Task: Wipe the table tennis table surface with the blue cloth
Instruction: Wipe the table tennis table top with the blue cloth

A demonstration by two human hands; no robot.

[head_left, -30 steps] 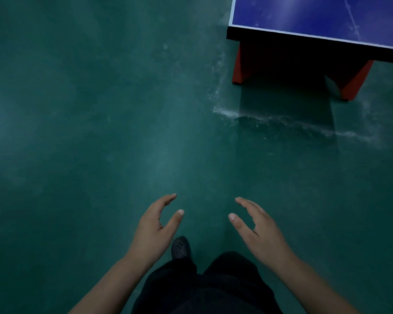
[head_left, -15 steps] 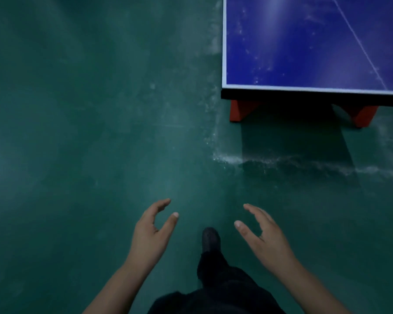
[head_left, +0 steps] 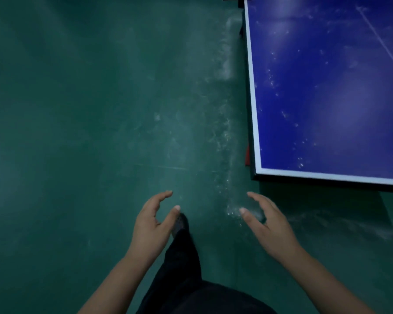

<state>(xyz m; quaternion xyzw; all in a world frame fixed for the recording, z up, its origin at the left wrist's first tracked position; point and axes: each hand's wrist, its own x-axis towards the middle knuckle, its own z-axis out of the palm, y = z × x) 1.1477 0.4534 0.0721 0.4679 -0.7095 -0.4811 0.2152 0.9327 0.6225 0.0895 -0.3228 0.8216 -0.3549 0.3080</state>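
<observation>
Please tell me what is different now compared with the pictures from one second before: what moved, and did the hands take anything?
The person walked closer: the table tennis table now fills more of the upper right, its near corner close ahead. The dark shoe stepped forward. Nothing was taken or released. The left hand and right hand stay empty, loosely open; no cloth is visible.

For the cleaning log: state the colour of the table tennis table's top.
Deep blue table top with white edge lines, speckled with pale spots; head view.

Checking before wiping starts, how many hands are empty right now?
2. The left hand and the right hand both hang open above the floor, near the table corner. No cloth is in view.
</observation>
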